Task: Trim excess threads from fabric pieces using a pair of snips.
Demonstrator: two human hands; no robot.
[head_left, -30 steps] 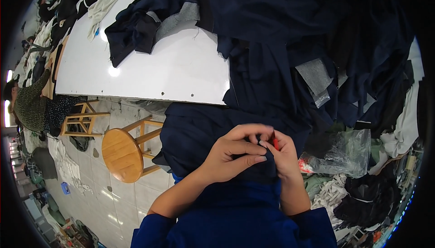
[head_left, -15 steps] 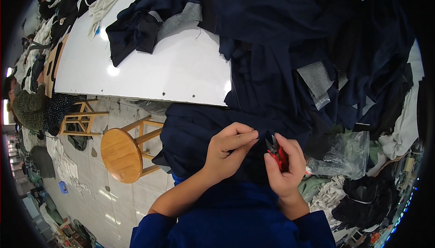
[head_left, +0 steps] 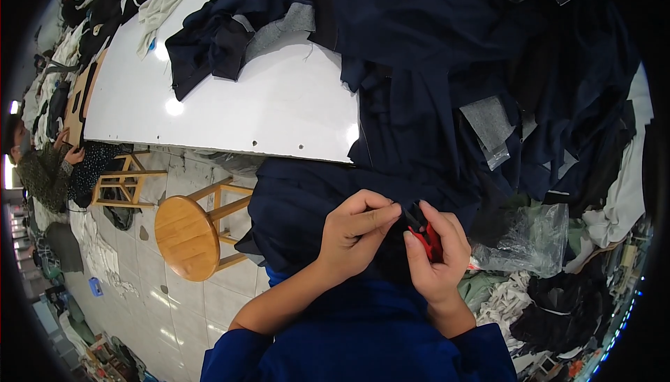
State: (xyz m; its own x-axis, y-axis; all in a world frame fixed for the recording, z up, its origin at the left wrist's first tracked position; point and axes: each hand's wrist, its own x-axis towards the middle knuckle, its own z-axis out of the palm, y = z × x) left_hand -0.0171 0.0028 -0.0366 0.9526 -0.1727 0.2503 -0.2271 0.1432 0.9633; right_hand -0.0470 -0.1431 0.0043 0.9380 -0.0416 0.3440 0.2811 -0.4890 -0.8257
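Note:
Dark navy cloth (head_left: 300, 204) lies across my lap and runs up onto the white table. My left hand (head_left: 357, 234) pinches with thumb and fingertips at the cloth; what exactly sits between the tips is too dark to make out, but it appears to be a bit of the navy fabric. Just to its right, my right hand (head_left: 447, 256) is closed around small thread snips (head_left: 430, 241) with red handles. Their dark blades point up toward the left fingertips and blend into the cloth behind.
A white tabletop (head_left: 265, 113) carries a crumpled navy garment piece (head_left: 227, 26) and a large navy heap (head_left: 433, 26). Left of my lap stands a round wooden stool (head_left: 185, 239). Clear plastic (head_left: 530, 239) and cloth scraps lie at right. Another person (head_left: 45, 169) sits far left.
The snips have tilted slightly, and their blades now show less against the cloth. My hands have barely shifted. At far left, the other person's hands have come into clearer view.

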